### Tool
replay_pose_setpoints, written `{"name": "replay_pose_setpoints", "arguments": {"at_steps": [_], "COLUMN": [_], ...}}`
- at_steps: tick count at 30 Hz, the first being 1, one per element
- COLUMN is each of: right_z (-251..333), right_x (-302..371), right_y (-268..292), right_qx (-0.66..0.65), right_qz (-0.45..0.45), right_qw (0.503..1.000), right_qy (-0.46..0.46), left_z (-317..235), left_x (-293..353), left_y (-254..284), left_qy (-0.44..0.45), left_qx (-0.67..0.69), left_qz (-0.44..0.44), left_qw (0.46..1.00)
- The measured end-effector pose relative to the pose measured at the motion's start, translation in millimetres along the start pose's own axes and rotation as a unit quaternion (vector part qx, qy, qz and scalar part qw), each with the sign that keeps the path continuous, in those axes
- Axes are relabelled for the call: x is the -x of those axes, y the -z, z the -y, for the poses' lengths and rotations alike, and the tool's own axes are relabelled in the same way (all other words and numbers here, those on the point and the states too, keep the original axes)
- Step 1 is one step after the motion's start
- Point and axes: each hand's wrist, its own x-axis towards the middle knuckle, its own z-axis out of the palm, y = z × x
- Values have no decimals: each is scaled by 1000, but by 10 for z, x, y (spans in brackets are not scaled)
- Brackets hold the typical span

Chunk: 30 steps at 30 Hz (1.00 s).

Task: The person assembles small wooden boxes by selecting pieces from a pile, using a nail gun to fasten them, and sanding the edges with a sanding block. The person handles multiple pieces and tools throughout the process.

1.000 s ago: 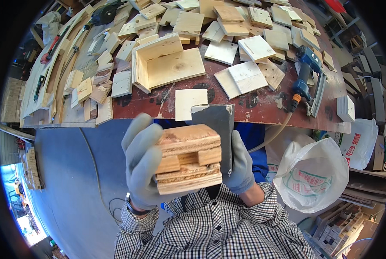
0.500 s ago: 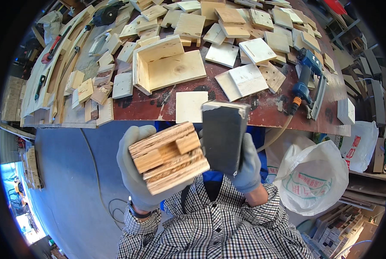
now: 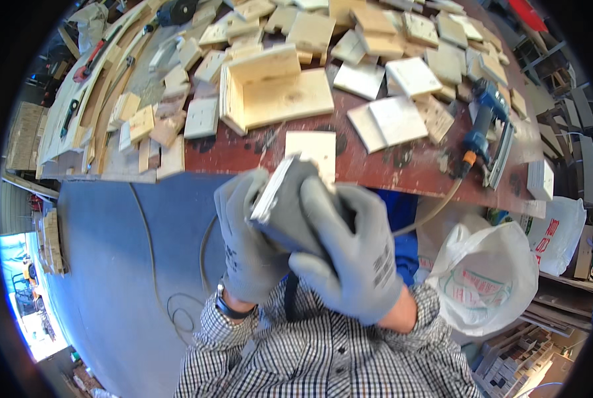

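Observation:
My right hand point(image 3: 359, 259), in a grey work glove, is closed round a dark sanding block point(image 3: 293, 205) with a pale, worn edge. The block is tilted in front of my chest, just off the table's near edge. Close against its other side is my gloved left hand point(image 3: 243, 232), with fingers curled. The small notched block of layered plywood that it held a moment ago is now hidden behind the sanding block and the gloves. Beyond my hands a square pale board point(image 3: 313, 147) lies at the table edge.
The red-brown table point(image 3: 243, 156) carries an open-sided wooden box point(image 3: 276, 96) and many loose plywood pieces. A blue air nailer point(image 3: 485, 126) with a hose lies at the right. A white sack point(image 3: 485, 282) stands below it. A cable point(image 3: 152, 259) snakes over the floor at the left.
My right hand has brought the sanding block left and tilted it over the plywood block, covering it from view. My left hand has moved right and turned. Both hands are now together.

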Motion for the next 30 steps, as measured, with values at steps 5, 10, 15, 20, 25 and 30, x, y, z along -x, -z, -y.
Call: {"name": "replay_pose_setpoints", "arguments": {"at_steps": [5, 10, 15, 20, 25, 30], "right_z": [-330, -559, -726, -239, -340, -649], "right_x": [-114, -131, -272, -269, -189, -341], "right_y": [-200, -280, -143, 48, -144, -88], "right_qx": [-41, 8, -149, 47, 21, -26], "right_qz": [-30, -16, -71, 46, -43, -73], "right_qw": [996, 999, 973, 997, 999, 991], "right_qy": [-78, -49, -162, -39, -11, -107], "left_z": [-49, -71, -63, -72, -35, -118], "left_x": [-44, 30, 119, 64, 66, 78], "left_y": [-99, -65, -20, -84, -105, -157], "left_qy": [4, 12, 19, 70, 30, 164], "left_qx": [-11, 12, 33, 33, -71, 162], "left_qz": [5, 0, -36, -12, -55, -47], "left_qw": [1000, 1000, 999, 997, 996, 972]}}
